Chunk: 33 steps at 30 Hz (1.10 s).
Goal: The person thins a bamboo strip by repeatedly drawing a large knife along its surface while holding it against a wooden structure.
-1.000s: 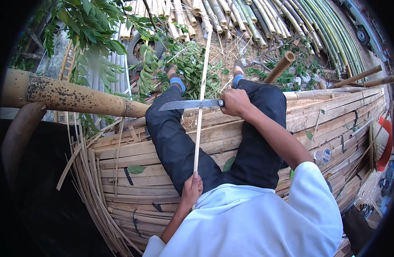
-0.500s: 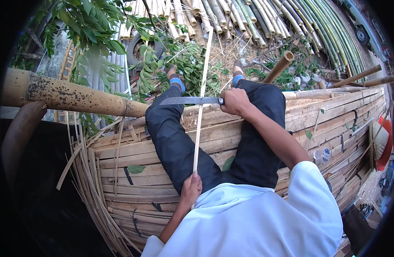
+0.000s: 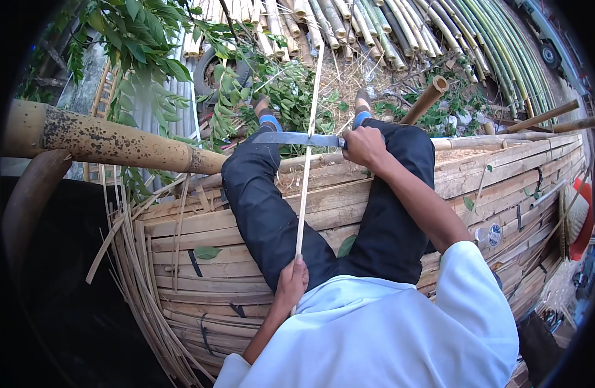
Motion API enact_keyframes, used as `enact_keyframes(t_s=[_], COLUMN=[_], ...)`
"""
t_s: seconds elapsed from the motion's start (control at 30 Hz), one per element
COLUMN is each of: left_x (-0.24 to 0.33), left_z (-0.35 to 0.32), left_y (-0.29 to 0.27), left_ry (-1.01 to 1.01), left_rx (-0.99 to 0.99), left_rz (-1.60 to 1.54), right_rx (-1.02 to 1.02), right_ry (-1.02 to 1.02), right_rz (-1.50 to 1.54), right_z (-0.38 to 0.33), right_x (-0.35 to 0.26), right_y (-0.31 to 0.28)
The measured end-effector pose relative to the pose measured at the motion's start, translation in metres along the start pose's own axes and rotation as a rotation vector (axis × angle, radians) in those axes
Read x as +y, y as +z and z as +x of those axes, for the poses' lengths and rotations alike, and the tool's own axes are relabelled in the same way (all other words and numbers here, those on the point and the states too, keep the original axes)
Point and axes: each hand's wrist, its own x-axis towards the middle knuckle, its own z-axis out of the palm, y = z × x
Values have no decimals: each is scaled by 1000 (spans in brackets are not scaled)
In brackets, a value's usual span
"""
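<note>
1. Right hand (image 3: 364, 147), just right of centre in the upper half of the frame: fingers closed around the dark handle of a long-bladed knife (image 3: 287, 138).
2. Knife: blade lies roughly level, its tip pointing left, near the dark trousers (image 3: 265, 207) at the left knee.
3. Left hand (image 3: 293, 282), lower centre of the frame: closed around the lower part of a narrow bamboo strip (image 3: 304, 200), close to the pale shirt (image 3: 375, 330).
4. Bamboo strip: runs almost upright through the middle of the frame, from the shirt to the upper centre. The blade crosses it above mid-length; depth of any cut cannot be told.
5. Stacked bamboo slats (image 3: 200, 227) spread across the middle of the frame, around the legs. A loose green leaf (image 3: 207, 252) rests on them at centre left.
6. Thin, curved strips (image 3: 134, 304) hang at lower left; a thick, speckled bamboo pole (image 3: 110, 138) reaches in above them.
7. Upper left: leafy branches (image 3: 139, 40), a tyre (image 3: 205, 76) partly behind foliage.
8. Upper right: rows of bamboo poles (image 3: 433, 39).
</note>
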Motion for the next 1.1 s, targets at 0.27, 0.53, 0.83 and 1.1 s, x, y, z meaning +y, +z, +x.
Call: enact_keyframes(t_s=[0.27, 0.53, 0.83, 1.1], left_x=[-3, -18, -8, -1], left_z=[-1, -10, -7, -6], left_y=[0, 3, -5, -6], left_ry=[51, 60, 37, -24], left_rx=[35, 54, -55, -69], left_rz=[65, 32, -59, -69], right_rx=[49, 247, 64, 106], right_ry=[31, 124, 71, -123], right_rz=[55, 145, 64, 144], right_z=[0, 1, 0, 2], right_x=[-18, 14, 2, -4], right_y=[0, 4, -3, -4])
